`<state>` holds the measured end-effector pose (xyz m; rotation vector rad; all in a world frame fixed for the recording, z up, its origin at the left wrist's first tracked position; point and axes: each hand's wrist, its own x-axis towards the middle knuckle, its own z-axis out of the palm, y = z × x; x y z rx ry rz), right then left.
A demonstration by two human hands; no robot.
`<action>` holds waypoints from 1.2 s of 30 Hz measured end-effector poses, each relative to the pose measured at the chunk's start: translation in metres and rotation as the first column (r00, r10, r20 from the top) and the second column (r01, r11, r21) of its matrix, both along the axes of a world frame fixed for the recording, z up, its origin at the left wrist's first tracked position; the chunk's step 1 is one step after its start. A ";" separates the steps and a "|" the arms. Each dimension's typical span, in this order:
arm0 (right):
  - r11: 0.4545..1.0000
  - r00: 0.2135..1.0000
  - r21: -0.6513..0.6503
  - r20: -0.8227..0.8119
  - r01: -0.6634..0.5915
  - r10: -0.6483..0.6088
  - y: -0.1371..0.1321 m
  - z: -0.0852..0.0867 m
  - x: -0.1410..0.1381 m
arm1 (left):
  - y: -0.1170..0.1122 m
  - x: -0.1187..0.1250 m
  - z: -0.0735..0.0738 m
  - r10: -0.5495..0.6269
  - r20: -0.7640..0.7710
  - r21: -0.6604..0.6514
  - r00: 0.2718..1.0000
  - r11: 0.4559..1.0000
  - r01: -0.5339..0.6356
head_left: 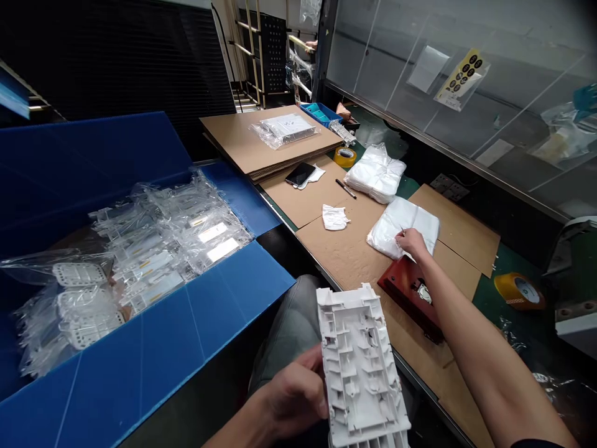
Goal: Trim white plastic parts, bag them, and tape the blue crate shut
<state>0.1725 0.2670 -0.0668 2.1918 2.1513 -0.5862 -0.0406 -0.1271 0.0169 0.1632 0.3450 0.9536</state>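
My left hand (298, 389) is closed round the left edge of a white moulded plastic part (361, 367). Its ribbed side, full of small clips and walls, faces up toward me. Over the table, my right hand (413, 242) pinches the top of a stack of clear plastic bags (389, 221). Below that hand a dark red block (403, 286) with a metal piece set in it lies partly hidden by my forearm. Another bundle of plastic bags (377, 171) lies just behind the stack.
At left a blue corrugated box (153, 348) holds several bagged white parts (172, 224). On the cardboard-covered table lie a white cloth glove (334, 217), a pen (346, 188), a phone (300, 174) and tape rolls (345, 157). A bagged part (285, 127) rests on stacked cardboard (233, 134).
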 end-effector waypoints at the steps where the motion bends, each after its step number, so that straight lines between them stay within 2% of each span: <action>1: 1.000 1.000 0.007 -0.016 0.017 -0.017 0.002 0.003 0.002 | 0.000 0.000 0.000 -0.003 -0.002 0.001 1.000 1.000 0.003; 7: 0.997 0.984 0.000 -0.163 0.077 -0.076 0.013 0.018 0.015 | 0.002 0.002 0.000 -0.014 0.009 0.003 1.000 1.000 0.014; 11: 0.988 0.957 0.039 -0.255 0.151 -0.136 0.015 0.018 0.022 | 0.003 0.003 -0.002 -0.025 0.017 0.012 1.000 1.000 0.025; 17: 0.966 0.859 0.062 -0.473 0.253 -0.195 0.009 0.020 0.032 | 0.005 0.004 -0.008 -0.037 0.054 0.045 0.998 0.998 0.035; 22: 0.969 0.770 0.044 -0.616 0.243 -0.165 0.003 0.038 0.044 | 0.009 0.007 -0.005 -0.049 0.062 0.042 0.997 0.998 0.046; 25: 0.958 0.733 0.097 -0.666 0.270 -0.139 0.001 0.046 0.047 | 0.011 0.008 -0.004 -0.054 0.056 0.035 0.997 0.998 0.052; 29: 0.906 0.688 0.227 -0.721 0.356 -0.089 -0.005 0.055 0.046 | 0.012 0.010 -0.004 -0.049 0.049 0.027 0.998 0.999 0.047; 32: 0.874 0.623 0.268 -0.780 0.406 -0.050 -0.014 0.065 0.045 | 0.011 0.012 -0.004 -0.034 0.056 0.020 0.998 0.999 0.033; 36: 0.918 0.511 0.188 -0.859 0.349 -0.018 -0.038 0.081 0.046 | 0.009 0.012 -0.003 -0.012 0.062 -0.004 0.998 1.000 0.012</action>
